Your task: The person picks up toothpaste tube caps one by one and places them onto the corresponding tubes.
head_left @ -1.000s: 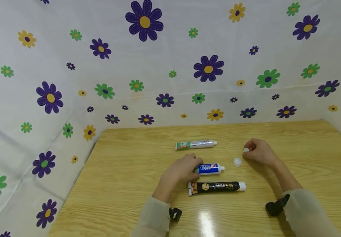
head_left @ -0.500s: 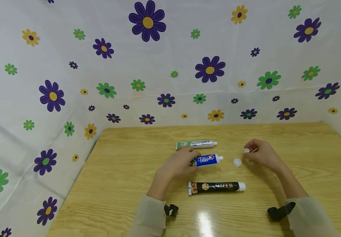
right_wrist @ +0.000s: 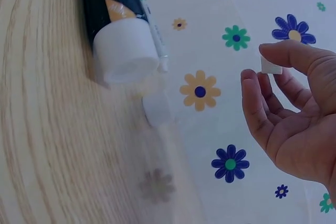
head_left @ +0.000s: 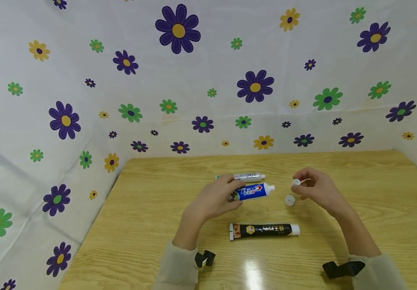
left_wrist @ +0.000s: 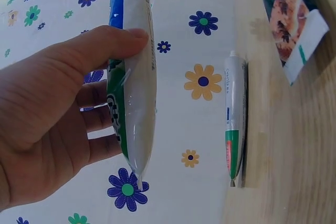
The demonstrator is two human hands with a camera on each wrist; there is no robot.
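Observation:
My left hand (head_left: 210,201) grips a blue and white toothpaste tube (head_left: 253,191), thumb on one side and fingers on the other. The tube's white nozzle is bare and points right; in the left wrist view the tube (left_wrist: 139,93) is raised off the table. To the right, my right hand (head_left: 321,191) pinches a small white cap (head_left: 296,182) between thumb and fingers, apart from the nozzle. Just below that, a larger white cap (head_left: 290,200) lies on the table. A green and white toothpaste tube (head_left: 250,177), also uncapped, lies behind my left hand, partly hidden by it.
A black toothpaste tube (head_left: 263,230) with its white cap on lies nearer the front of the wooden table (head_left: 136,225). White cloth (head_left: 194,80) printed with flowers stands behind the table and along its sides.
My left hand has lifted the blue tube from the table and carried it toward the back, its nozzle end tilting up. My right hand has raised the small cap and shifted it slightly left.

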